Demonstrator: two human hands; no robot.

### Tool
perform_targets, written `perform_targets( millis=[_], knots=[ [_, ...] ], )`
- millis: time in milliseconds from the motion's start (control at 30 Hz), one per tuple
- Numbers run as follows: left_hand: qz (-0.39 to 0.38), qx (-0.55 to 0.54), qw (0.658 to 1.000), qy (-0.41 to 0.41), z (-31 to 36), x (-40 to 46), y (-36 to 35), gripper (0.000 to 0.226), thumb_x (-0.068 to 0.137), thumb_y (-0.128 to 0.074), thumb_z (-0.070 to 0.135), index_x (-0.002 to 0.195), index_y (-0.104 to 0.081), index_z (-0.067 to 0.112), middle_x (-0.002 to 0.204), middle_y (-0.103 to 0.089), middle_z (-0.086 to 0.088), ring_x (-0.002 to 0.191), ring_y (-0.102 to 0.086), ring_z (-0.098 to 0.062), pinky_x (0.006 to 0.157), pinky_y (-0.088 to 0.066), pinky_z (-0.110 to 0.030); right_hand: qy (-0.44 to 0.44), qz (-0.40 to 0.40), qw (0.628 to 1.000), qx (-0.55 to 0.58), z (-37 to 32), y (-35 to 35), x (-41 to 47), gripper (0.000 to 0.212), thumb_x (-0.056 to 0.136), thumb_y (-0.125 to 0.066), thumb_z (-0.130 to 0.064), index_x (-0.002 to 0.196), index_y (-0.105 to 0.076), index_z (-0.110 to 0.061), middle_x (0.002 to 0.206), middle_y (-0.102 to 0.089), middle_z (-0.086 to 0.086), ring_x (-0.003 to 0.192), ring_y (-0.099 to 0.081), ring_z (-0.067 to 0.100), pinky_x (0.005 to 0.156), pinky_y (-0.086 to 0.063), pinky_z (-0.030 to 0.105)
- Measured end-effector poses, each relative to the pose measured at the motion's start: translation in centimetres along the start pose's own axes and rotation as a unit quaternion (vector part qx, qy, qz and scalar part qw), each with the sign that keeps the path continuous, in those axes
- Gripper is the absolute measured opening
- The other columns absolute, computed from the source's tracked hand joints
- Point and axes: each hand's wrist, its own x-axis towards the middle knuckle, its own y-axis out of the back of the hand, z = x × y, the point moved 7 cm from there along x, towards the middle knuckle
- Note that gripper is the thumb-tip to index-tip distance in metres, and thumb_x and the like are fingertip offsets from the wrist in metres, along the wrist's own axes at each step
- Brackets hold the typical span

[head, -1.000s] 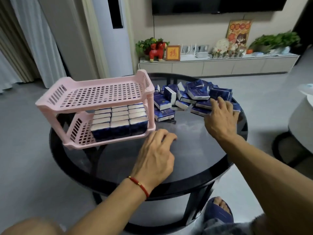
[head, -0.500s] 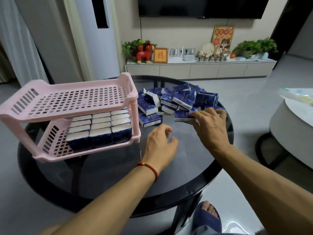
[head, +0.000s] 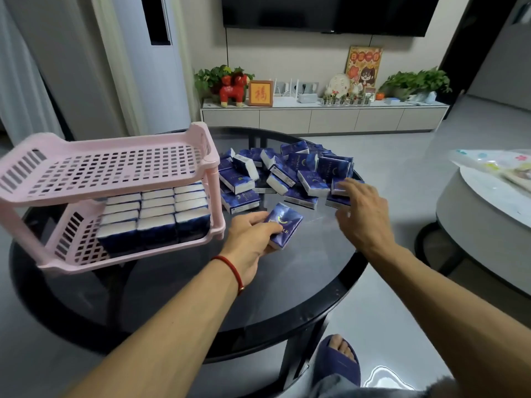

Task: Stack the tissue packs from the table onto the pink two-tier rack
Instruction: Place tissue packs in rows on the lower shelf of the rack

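A pink two-tier rack (head: pixel 97 165) stands on the left of the round dark glass table (head: pixel 287 282). Its lower tier holds several blue tissue packs (head: pixel 155 214) in rows; its top tier is bare. A loose pile of blue tissue packs (head: pixel 287 173) lies at the table's far side. My left hand (head: pixel 250 239) grips one blue pack (head: pixel 286 225) just right of the rack's lower tier. My right hand (head: pixel 362 214) reaches into the pile's right edge, fingers over a pack (head: pixel 339 186).
A white round table (head: pixel 485 208) with a plastic bag on it stands at the right. A low TV cabinet (head: pixel 321 116) with plants and ornaments lines the far wall. My slippered foot (head: pixel 339 360) is below the table's near edge.
My left hand has taken hold of a blue pack that the right hand brought over from the pile. The right hand has gone back to the pile. The camera shifted.
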Motion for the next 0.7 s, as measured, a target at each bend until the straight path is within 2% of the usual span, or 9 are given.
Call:
perform_targets(
  millis=[33,100,167,300,367,433,533,600,700],
  knots=[
    [-0.008,0.003,1.0,-0.004,0.1,-0.1,0.0,0.03,0.091,-0.063,-0.009,0.119,-0.071,0.0,0.104,-0.076,-0.017,0.079,-0.071,-0.021,0.07,-0.061,-0.034,-0.041,-0.012,0.999,-0.027,1.2,-0.6,0.6,0.06,0.087,-0.064,-0.017,0.145,-0.048,-0.023,0.151,-0.046,0.0,0.137,-0.039,0.029,0.102,-0.039,0.049],
    [-0.015,0.001,1.0,-0.005,0.2,-0.3,0.2,0.029,0.091,-0.062,-0.009,0.115,-0.073,0.002,0.095,-0.076,-0.013,0.072,-0.069,-0.017,0.065,-0.061,-0.03,-0.065,-0.054,0.995,-0.045,2.5,-2.4,1.3,0.061,0.093,-0.059,-0.034,0.148,-0.037,-0.027,0.152,-0.037,0.002,0.138,-0.034,0.033,0.1,-0.045,0.054],
    [-0.008,-0.007,1.0,0.003,0.0,-0.3,0.3,0.027,0.091,-0.063,-0.006,0.114,-0.072,0.005,0.093,-0.076,-0.011,0.072,-0.07,-0.017,0.069,-0.062,-0.035,-0.064,-0.069,0.995,-0.041,2.8,-3.6,1.8,0.055,0.095,-0.055,-0.047,0.144,-0.04,-0.026,0.149,-0.038,0.007,0.131,-0.04,0.038,0.098,-0.049,0.054],
    [0.004,-0.014,1.0,0.016,0.1,-0.3,0.7,0.019,0.095,-0.061,0.001,0.108,-0.071,0.009,0.088,-0.077,-0.009,0.075,-0.072,-0.02,0.077,-0.063,-0.045,-0.083,-0.018,0.996,-0.029,2.5,-3.4,2.1,0.041,0.094,-0.062,-0.047,0.121,-0.051,-0.018,0.133,-0.05,0.015,0.11,-0.05,0.041,0.091,-0.048,0.051],
    [0.006,-0.006,1.0,0.016,0.1,-0.4,1.0,0.017,0.096,-0.062,0.004,0.11,-0.07,0.011,0.094,-0.077,-0.01,0.079,-0.074,-0.021,0.074,-0.064,-0.045,-0.083,-0.003,0.996,-0.017,2.5,-3.1,1.8,0.035,0.092,-0.065,-0.042,0.113,-0.051,-0.019,0.129,-0.053,0.014,0.107,-0.049,0.039,0.088,-0.047,0.05],
    [0.008,0.023,1.0,0.011,0.1,-0.6,1.5,0.019,0.095,-0.066,0.008,0.114,-0.069,0.013,0.103,-0.076,-0.011,0.083,-0.075,-0.023,0.069,-0.065,-0.044,-0.077,0.035,0.996,0.032,2.4,-2.0,1.3,0.032,0.087,-0.069,-0.034,0.111,-0.054,-0.019,0.127,-0.054,0.012,0.109,-0.047,0.035,0.089,-0.045,0.043],
    [0.009,0.062,0.998,0.005,0.1,-1.1,2.4,0.022,0.094,-0.071,0.013,0.115,-0.066,0.013,0.107,-0.073,-0.011,0.079,-0.077,-0.022,0.063,-0.064,-0.04,-0.007,0.073,0.983,0.166,-0.1,1.4,-0.3,0.045,0.082,-0.074,-0.025,0.122,-0.055,-0.016,0.125,-0.055,0.006,0.112,-0.05,0.02,0.092,-0.04,0.027],
    [-0.002,0.052,0.999,0.013,0.0,-1.6,2.8,0.023,0.094,-0.072,0.011,0.115,-0.064,0.01,0.11,-0.072,-0.014,0.076,-0.077,-0.022,0.063,-0.064,-0.039,0.085,0.038,0.974,0.206,-3.3,3.2,-2.4,0.058,0.081,-0.076,-0.024,0.132,-0.05,-0.018,0.127,-0.054,-0.002,0.114,-0.051,0.01,0.098,-0.042,0.023],
    [-0.045,0.003,0.998,0.031,0.0,-2.9,2.5,0.019,0.097,-0.065,0.005,0.116,-0.064,0.003,0.108,-0.073,-0.019,0.078,-0.076,-0.026,0.063,-0.064,-0.039,0.191,-0.047,0.947,0.252,-7.5,4.0,-5.6,0.067,0.081,-0.077,-0.029,0.139,-0.045,-0.02,0.132,-0.052,-0.009,0.12,-0.054,0.007,0.105,-0.044,0.02]
  ],
)
